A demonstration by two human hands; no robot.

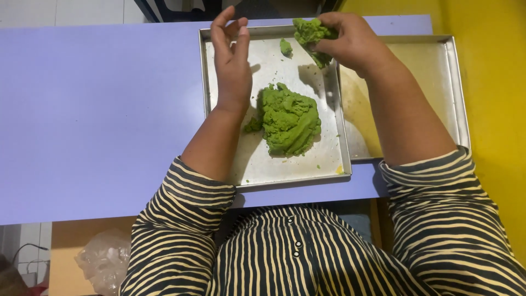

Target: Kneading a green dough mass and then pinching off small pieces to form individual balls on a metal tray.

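Striped sleeves lie nearest; right hand partly hides its green dough lump.

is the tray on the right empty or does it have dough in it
Empty: the right tray shows bare metal with only a yellowish smear. The green dough lies in the left tray.

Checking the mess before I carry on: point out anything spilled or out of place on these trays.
Small green crumbs lie scattered on the near metal tray, away from the main green dough mound. One stray lump sits apart near the far rim. The right hand holds a torn-off dough piece; the left hand is empty. Nothing looks damaged.
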